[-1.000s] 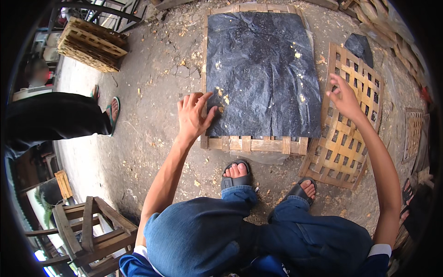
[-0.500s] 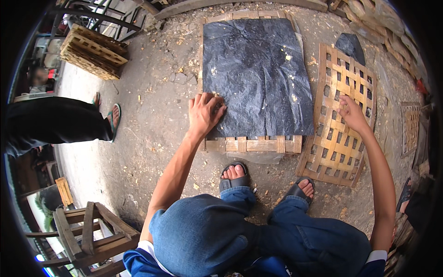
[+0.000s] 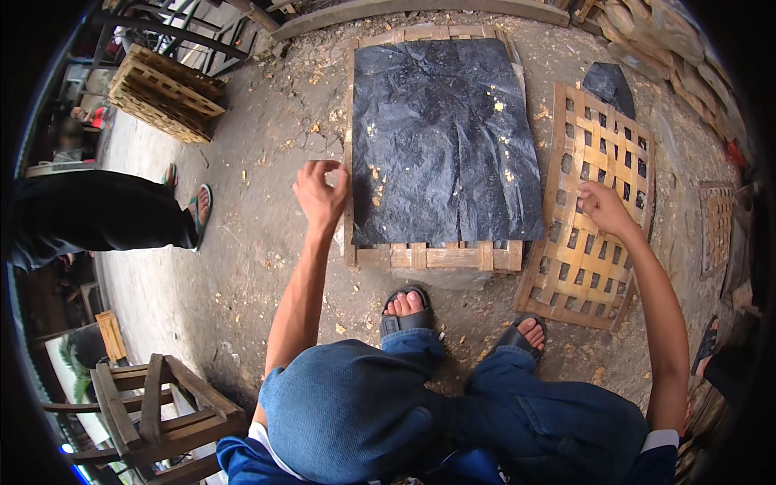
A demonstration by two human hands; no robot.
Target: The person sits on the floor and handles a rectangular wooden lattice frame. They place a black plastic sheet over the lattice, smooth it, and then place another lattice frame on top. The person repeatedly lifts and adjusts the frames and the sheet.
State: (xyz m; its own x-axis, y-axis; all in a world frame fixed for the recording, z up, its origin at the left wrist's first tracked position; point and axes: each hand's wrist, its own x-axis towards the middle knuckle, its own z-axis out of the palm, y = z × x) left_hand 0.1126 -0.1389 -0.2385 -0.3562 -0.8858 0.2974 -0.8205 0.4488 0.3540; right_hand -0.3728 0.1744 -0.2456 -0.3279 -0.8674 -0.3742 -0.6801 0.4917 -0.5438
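Left grip (image 3: 322,196) by edge of black sheet (image 3: 440,145) — floor (image 3: 250,210) leftward

Sheet (image 3: 444,137) on top of slatted frame (image 3: 446,257), center floor; frame sticks out at the near and far ends. Crumbs (image 3: 498,106) on sheet. Woven panel (image 3: 594,234) right of frame, right hand (image 3: 604,208) above it. Left hand (image 3: 322,194) at frame's left edge, contact unclear. Folded piece (image 3: 610,86) behind panel. Beam (image 3: 420,16) behind frame. Far left, back to front: tray stack (image 3: 166,93), bystander's leg (image 3: 105,210), wooden stool (image 3: 182,440). Wearer's feet (image 3: 404,307) before frame.
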